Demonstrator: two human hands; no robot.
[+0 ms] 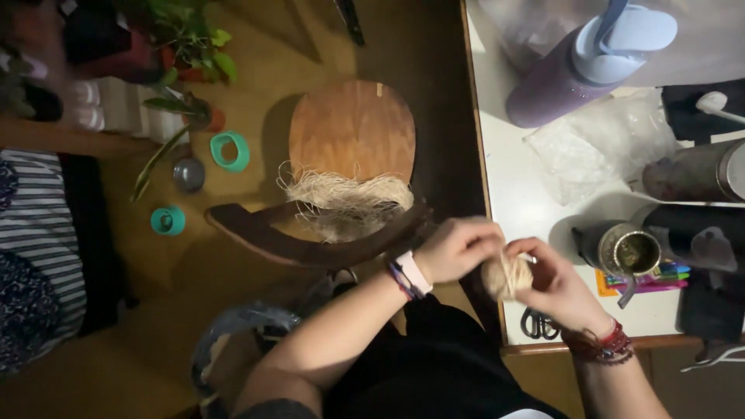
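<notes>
A: Both hands are meeting at the near edge of the white worktop (504,202). The right hand (555,283) is cupping a pale ball of fibre (506,277), fingers curled around it.

B: And the left hand (458,247) is pinching at the ball's left side, fingers clenched on the strands.

A: Looking risky, though. More loose fibre (349,198) is lying on the wooden chair (353,128), far left of the ball.

B: Right, any strand trailing over there could be snagging on the chair back. And the metal cup (625,250) is standing just right of that hand; an elbow swing could be tipping it.
</notes>
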